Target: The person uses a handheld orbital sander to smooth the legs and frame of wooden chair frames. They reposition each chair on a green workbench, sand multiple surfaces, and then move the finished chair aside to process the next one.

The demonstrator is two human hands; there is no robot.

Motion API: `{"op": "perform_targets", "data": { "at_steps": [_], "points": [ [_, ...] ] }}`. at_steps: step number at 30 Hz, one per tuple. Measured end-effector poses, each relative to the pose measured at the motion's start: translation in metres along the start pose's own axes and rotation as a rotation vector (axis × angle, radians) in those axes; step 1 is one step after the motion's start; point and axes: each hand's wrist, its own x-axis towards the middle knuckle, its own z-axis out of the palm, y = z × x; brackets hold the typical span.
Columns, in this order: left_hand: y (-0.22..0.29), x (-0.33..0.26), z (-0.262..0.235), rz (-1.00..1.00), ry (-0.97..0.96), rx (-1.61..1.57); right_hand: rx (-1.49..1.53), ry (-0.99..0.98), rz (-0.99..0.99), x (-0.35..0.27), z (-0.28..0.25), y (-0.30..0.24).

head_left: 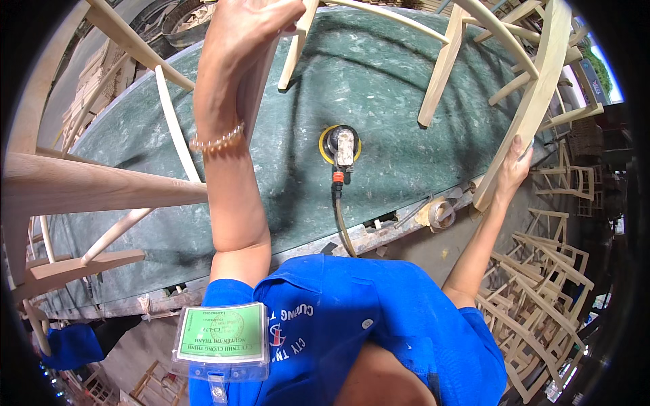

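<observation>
A pale, unfinished wooden chair frame (pixel 441 78) stands on a green-covered worktable (pixel 386 183). My right hand (pixel 516 166) is closed round the lower end of its long post at the right. At the top, my left hand (pixel 261 17) is closed on the far left side of the frame; part of its grip is hidden behind the hand and wrist. A beaded bracelet circles my left wrist. Between my arms, a round sander (pixel 342 144) with a yellow-edged pad lies on the table, touched by neither hand. Its hose (pixel 342 220) runs toward me over the near edge.
Another wooden frame (pixel 101 183) stands at the left, close to my left forearm. A roll of tape (pixel 441 214) sits at the table's near edge. Stacked chair frames (pixel 542 291) fill the floor at the right. Wood pieces (pixel 95 101) are piled beyond the table's left side.
</observation>
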Motion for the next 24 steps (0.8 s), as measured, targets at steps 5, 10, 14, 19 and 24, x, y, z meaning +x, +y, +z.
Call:
{"op": "perform_targets", "data": {
  "at_steps": [5,10,14,19,24],
  "points": [
    [0.008,0.033,0.002,0.085,0.022,0.295,-0.178,0.01,0.051,-0.04,-0.003,0.012],
    [0.007,0.052,0.003,0.105,-0.069,0.34,-0.201,0.077,0.062,-0.05,0.0,0.01],
    [0.016,0.056,-0.009,0.076,-0.113,0.405,-0.228,0.07,0.041,-0.041,0.004,0.004],
    [0.0,0.063,-0.004,0.038,-0.189,0.427,-0.294,0.132,0.039,-0.044,-0.001,0.02],
    [-0.001,0.057,-0.003,0.033,-0.129,0.408,-0.321,0.165,0.008,-0.042,-0.001,0.021]
  ]
}}
